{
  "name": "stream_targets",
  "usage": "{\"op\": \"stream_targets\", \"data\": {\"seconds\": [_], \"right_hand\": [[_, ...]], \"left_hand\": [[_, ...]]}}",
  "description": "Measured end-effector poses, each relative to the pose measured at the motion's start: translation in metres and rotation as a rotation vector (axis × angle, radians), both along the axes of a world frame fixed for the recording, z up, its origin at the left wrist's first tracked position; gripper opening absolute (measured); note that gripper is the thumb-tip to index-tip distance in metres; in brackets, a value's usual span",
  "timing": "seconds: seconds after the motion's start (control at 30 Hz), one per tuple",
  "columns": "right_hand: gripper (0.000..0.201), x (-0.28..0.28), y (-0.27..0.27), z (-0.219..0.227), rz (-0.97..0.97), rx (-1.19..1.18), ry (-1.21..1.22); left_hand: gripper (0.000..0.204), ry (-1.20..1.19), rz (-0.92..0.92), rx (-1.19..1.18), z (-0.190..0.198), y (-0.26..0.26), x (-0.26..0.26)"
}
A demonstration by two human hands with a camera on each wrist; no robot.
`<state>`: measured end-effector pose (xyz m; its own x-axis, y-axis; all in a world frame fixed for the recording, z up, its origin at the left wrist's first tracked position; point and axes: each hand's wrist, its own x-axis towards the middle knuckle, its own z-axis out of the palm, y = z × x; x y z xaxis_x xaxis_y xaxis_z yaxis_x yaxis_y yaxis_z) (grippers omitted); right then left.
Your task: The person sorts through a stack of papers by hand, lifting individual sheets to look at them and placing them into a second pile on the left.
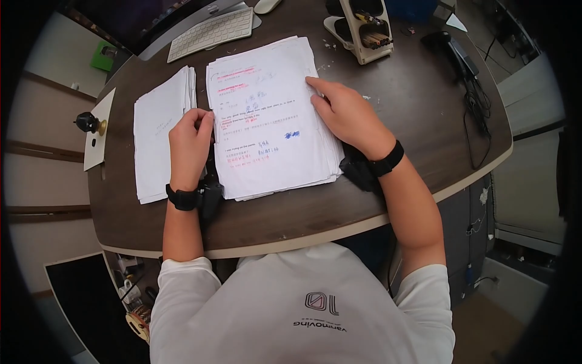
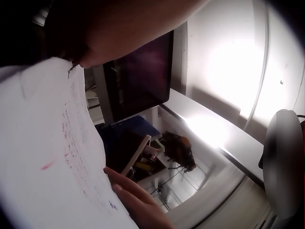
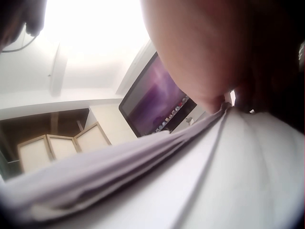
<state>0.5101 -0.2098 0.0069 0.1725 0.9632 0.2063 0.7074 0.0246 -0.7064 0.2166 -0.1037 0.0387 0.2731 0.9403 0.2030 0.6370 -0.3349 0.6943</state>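
A thick stack of paper lies in front of the person, its top sheet printed and marked in red and blue handwriting. At its left edge the left hand has curled fingers and pinches the paper between thumb and forefinger; the left wrist view shows the sheet's edge at those fingers. The right hand grips the right edge, forefinger and thumb along the border, other fingers hidden. Loose sheet edges fan apart below the right hand in the right wrist view. A second paper stack lies to the left.
A keyboard, a mouse and a monitor stand at the back. A pen holder is beyond the right hand. A black corded device lies at the right. The desk's front edge runs close to the person.
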Motion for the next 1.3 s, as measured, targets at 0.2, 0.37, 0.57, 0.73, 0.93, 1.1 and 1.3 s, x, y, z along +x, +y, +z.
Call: {"op": "stream_targets", "data": {"seconds": [0.2,0.37,0.57,0.73,0.93,1.1,1.3], "right_hand": [[0.053,-0.005,-0.003,0.018,-0.014,-0.033,0.002],[0.056,-0.005,-0.003,0.026,-0.015,-0.083,0.017],[0.056,-0.008,-0.001,0.021,-0.032,-0.099,0.056],[0.055,-0.012,-0.001,0.025,-0.025,-0.113,0.034],[0.055,-0.016,0.001,0.029,-0.044,-0.133,0.031],[0.054,-0.021,0.003,0.030,-0.070,-0.171,0.064],[0.051,-0.022,0.005,0.021,-0.061,-0.164,0.062]], "left_hand": [[0.019,0.039,-0.047,-0.160,0.012,-0.008,-0.003],[0.017,0.006,-0.139,-0.196,0.016,-0.012,-0.010],[0.018,-0.027,-0.160,0.056,0.032,-0.011,-0.030],[0.020,-0.152,0.109,0.007,0.059,0.014,-0.092],[0.021,-0.037,0.241,0.170,0.038,0.065,-0.170],[0.021,0.023,0.311,0.201,-0.011,0.084,-0.195],[0.022,0.159,0.242,0.376,-0.026,0.079,-0.197]]}}
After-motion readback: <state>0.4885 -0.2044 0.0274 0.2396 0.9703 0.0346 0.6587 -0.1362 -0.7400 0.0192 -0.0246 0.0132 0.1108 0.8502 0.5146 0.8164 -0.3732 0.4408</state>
